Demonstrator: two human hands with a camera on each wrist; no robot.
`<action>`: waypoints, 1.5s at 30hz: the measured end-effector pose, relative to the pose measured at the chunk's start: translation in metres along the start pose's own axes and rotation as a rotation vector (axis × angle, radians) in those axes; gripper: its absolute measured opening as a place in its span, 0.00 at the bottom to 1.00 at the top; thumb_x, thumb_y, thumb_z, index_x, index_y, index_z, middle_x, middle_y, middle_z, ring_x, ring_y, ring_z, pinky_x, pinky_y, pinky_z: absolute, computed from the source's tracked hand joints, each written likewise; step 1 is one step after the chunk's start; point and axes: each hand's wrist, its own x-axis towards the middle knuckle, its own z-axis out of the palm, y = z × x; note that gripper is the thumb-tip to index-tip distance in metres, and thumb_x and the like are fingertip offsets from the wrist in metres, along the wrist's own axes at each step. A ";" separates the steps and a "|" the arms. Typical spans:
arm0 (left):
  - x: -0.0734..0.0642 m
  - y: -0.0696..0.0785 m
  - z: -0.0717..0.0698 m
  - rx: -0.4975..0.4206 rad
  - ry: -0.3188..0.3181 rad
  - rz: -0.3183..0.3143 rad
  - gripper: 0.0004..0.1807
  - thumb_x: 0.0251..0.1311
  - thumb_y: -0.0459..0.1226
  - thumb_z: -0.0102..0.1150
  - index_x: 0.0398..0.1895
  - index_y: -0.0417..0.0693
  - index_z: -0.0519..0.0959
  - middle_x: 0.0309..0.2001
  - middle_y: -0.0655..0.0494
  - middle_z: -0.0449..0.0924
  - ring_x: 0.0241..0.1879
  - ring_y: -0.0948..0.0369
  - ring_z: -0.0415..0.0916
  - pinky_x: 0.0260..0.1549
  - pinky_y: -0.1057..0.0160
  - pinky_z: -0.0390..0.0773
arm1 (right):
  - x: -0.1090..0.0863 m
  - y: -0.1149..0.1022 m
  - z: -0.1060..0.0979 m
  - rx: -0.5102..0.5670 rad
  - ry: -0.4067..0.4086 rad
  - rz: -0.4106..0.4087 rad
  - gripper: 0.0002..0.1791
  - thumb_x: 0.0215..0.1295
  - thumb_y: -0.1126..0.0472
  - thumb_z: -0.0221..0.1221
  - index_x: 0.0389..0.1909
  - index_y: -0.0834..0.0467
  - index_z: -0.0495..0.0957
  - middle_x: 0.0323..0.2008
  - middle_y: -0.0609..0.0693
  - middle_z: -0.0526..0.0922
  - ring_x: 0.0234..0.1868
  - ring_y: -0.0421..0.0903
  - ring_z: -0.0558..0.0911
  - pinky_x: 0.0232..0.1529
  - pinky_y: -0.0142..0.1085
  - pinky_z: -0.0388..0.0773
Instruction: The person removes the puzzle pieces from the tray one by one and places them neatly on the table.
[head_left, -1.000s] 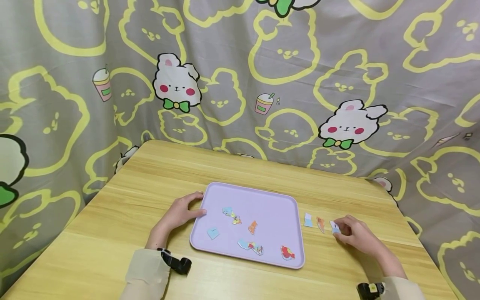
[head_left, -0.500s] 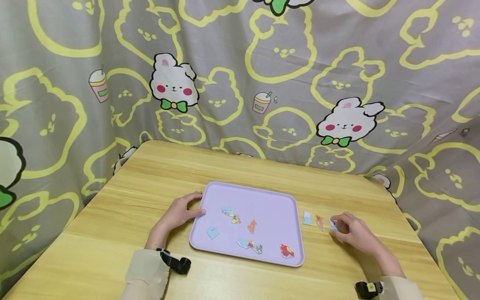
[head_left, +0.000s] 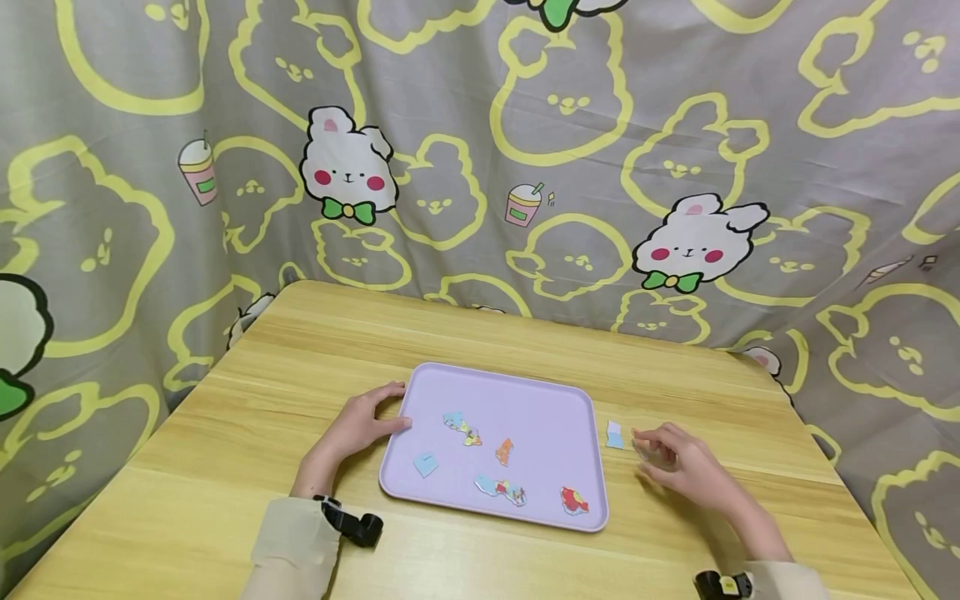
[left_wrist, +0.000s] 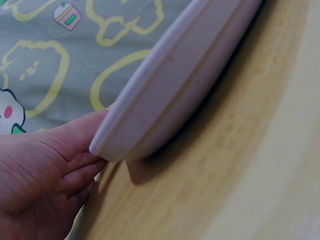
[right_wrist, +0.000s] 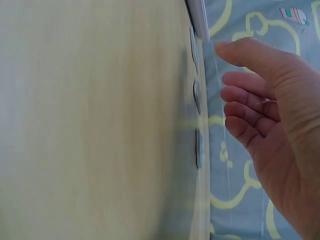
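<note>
My left hand (head_left: 363,425) grips the left edge of a lilac tray (head_left: 540,404), thumb over the rim. In the left wrist view the fingers of that hand (left_wrist: 40,172) lie along the outside of the tray wall (left_wrist: 150,110). To the right of the tray, my right hand (head_left: 690,471) hovers over the table with fingers loosely bent and nothing between them. Beside its fingertips lie a white-and-blue flat puzzle piece (head_left: 614,434) and a partly covered orange piece (head_left: 636,435). The right wrist view shows a third piece (right_wrist: 199,148) on the table, which the hand hides from the head view.
On the tray lie a light-blue piece (head_left: 426,464), an orange piece (head_left: 505,452), a red piece (head_left: 574,501), and two multicoloured clusters, one upper left (head_left: 462,428) and one near the front (head_left: 501,490). A patterned curtain (head_left: 450,108) hangs behind the wooden table (head_left: 420,558).
My right hand has left the rightmost piece and moved left, above the orange one, its fingers now empty. My left hand and the tray stay in place.
</note>
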 end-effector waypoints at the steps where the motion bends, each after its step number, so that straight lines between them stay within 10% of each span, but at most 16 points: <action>1: 0.000 0.000 0.000 0.001 0.001 0.001 0.31 0.61 0.43 0.65 0.66 0.40 0.71 0.70 0.36 0.64 0.72 0.38 0.58 0.72 0.39 0.58 | 0.001 -0.002 0.002 0.004 0.004 -0.016 0.23 0.43 0.69 0.73 0.44 0.65 0.82 0.28 0.43 0.75 0.27 0.32 0.69 0.24 0.21 0.69; 14: 0.000 0.000 0.000 0.001 -0.002 -0.003 0.31 0.61 0.44 0.65 0.66 0.41 0.72 0.71 0.37 0.64 0.72 0.38 0.58 0.72 0.39 0.59 | 0.013 -0.030 0.018 0.123 -0.052 -0.157 0.24 0.44 0.71 0.73 0.46 0.62 0.81 0.30 0.44 0.74 0.31 0.35 0.69 0.28 0.22 0.67; 21: 0.000 0.001 0.000 0.001 -0.002 -0.004 0.31 0.61 0.43 0.65 0.66 0.41 0.71 0.71 0.37 0.64 0.72 0.38 0.58 0.72 0.39 0.58 | 0.014 -0.044 0.023 0.110 -0.124 -0.123 0.24 0.45 0.65 0.74 0.47 0.59 0.81 0.31 0.41 0.72 0.33 0.33 0.68 0.60 0.15 0.51; 24: 0.000 0.002 0.000 0.001 -0.002 -0.003 0.31 0.61 0.43 0.65 0.66 0.41 0.71 0.71 0.36 0.64 0.72 0.38 0.58 0.72 0.39 0.58 | 0.015 -0.051 0.023 0.125 -0.193 -0.062 0.23 0.48 0.60 0.74 0.48 0.58 0.81 0.32 0.40 0.73 0.34 0.33 0.69 0.76 0.38 0.46; 29: 0.000 0.002 0.000 -0.002 -0.004 -0.002 0.31 0.61 0.43 0.65 0.66 0.40 0.71 0.71 0.36 0.64 0.72 0.38 0.58 0.72 0.39 0.58 | 0.018 -0.059 0.023 0.112 -0.288 -0.018 0.23 0.52 0.51 0.72 0.48 0.56 0.81 0.34 0.37 0.74 0.35 0.30 0.69 0.58 0.70 0.52; 36: 0.001 0.000 0.000 0.002 -0.001 -0.010 0.31 0.61 0.43 0.65 0.66 0.41 0.71 0.71 0.37 0.64 0.73 0.39 0.57 0.73 0.39 0.57 | 0.021 -0.065 0.024 0.070 -0.333 -0.101 0.22 0.55 0.50 0.70 0.49 0.55 0.81 0.40 0.39 0.78 0.38 0.30 0.72 0.39 0.30 0.75; 45: 0.002 -0.001 0.001 0.015 0.002 0.000 0.32 0.61 0.44 0.65 0.66 0.41 0.72 0.71 0.37 0.64 0.72 0.39 0.58 0.72 0.39 0.58 | 0.026 -0.074 0.027 0.119 -0.430 -0.082 0.21 0.60 0.48 0.67 0.49 0.54 0.80 0.40 0.39 0.76 0.36 0.30 0.69 0.33 0.20 0.70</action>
